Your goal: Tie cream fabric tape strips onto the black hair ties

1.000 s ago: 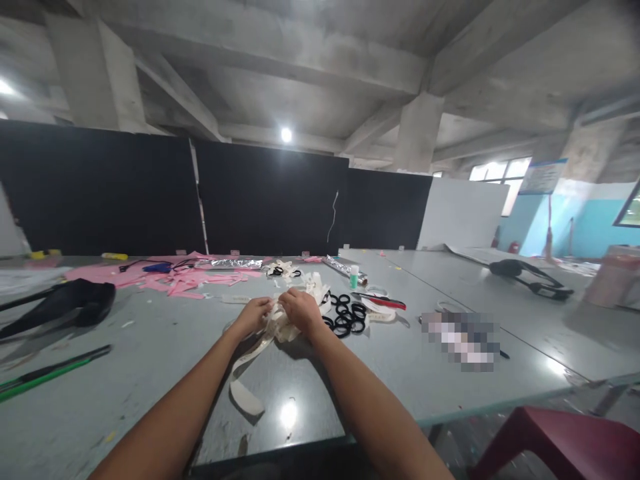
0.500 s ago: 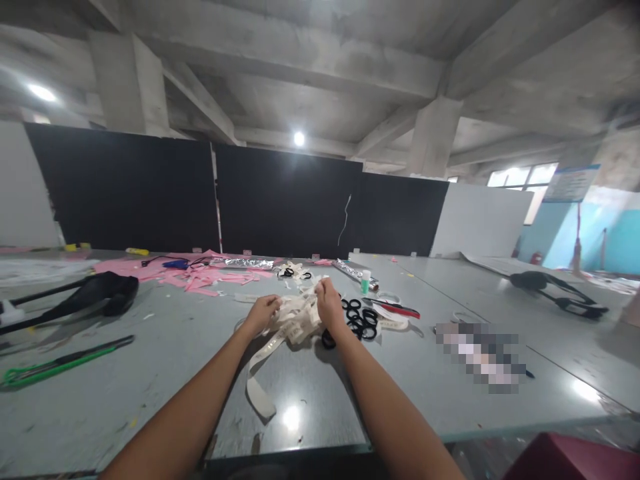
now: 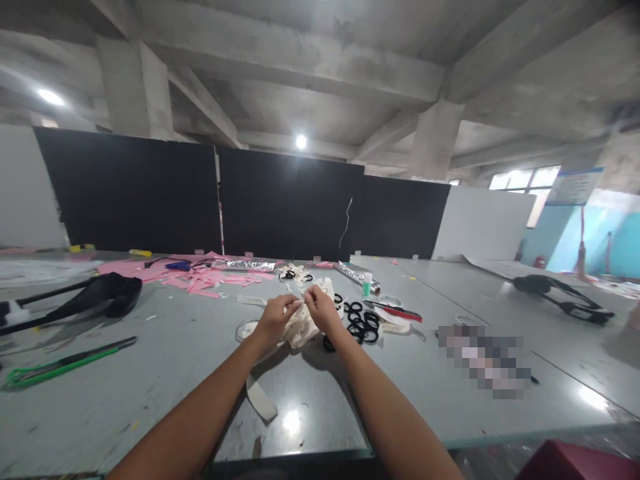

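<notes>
A tangled bundle of cream printed ribbon lies in front of me on the grey table. My left hand is closed on its left side, thumb and fingers pinched on a ribbon. Close beside it, my right hand pinches ribbon at the top of the bundle, and the fingertips of both hands nearly meet. What sits exactly between them is too small to make out. One loose ribbon tail hangs toward the front edge. Several black rings are piled just right of my right hand.
A green-handled cutter lies at left, below a black strap. Pink strips and foil line the back. A glue stick stands behind a red-and-black tool. A blurred-out object is at right.
My hands have come together over the bundle, the left moving right and the right slightly left. The ribbon section beside my left forearm is now mostly covered.
</notes>
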`<state>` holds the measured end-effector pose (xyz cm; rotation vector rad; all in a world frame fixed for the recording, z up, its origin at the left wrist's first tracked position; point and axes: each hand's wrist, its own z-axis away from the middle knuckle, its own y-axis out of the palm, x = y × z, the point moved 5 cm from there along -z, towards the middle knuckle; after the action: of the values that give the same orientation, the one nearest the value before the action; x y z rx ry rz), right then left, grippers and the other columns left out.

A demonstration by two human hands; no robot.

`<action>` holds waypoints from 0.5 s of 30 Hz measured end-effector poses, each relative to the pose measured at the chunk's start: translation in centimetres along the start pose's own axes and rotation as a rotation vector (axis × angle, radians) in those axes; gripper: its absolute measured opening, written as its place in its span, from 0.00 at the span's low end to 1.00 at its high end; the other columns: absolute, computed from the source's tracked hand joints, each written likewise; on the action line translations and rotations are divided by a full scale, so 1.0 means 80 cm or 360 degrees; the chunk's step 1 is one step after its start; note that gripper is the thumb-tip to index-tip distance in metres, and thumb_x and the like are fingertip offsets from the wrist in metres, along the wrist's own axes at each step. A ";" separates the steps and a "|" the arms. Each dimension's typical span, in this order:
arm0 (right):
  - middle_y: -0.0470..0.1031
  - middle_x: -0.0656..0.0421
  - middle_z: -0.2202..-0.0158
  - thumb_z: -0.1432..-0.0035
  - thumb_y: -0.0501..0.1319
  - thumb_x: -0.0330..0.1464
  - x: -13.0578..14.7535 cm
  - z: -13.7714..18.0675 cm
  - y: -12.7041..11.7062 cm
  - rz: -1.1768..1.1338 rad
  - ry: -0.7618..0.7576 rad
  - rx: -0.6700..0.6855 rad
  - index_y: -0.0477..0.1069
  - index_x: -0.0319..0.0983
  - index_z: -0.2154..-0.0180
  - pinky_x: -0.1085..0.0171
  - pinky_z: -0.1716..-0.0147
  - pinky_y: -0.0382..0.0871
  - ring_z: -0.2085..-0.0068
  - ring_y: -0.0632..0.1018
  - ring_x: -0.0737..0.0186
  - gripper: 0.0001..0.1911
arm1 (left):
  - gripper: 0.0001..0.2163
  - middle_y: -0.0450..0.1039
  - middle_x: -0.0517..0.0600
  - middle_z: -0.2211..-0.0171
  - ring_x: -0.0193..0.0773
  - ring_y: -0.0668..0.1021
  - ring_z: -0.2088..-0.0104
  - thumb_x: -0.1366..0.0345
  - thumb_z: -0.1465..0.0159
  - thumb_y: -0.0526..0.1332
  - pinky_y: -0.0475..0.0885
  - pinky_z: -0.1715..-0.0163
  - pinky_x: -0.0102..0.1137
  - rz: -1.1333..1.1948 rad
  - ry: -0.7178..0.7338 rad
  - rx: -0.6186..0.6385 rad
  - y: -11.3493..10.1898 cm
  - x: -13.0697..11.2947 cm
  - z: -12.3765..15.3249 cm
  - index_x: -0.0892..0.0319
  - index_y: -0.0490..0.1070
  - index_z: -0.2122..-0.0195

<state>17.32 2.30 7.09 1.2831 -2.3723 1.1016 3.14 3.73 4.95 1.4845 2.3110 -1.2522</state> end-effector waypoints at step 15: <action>0.63 0.59 0.82 0.40 0.45 0.41 0.037 0.008 -0.130 -0.0562 0.0325 -0.0696 0.58 0.41 0.80 0.62 0.75 0.61 0.78 0.66 0.64 0.20 | 0.20 0.73 0.50 0.76 0.37 0.73 0.74 0.53 0.36 0.48 0.63 0.70 0.28 0.0259 0.0030 0.0492 0.022 -0.030 0.015 0.60 0.76 0.67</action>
<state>23.94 -3.49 13.41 1.2859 -1.9857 0.5411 5.38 1.56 4.36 1.7421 2.0265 -1.6084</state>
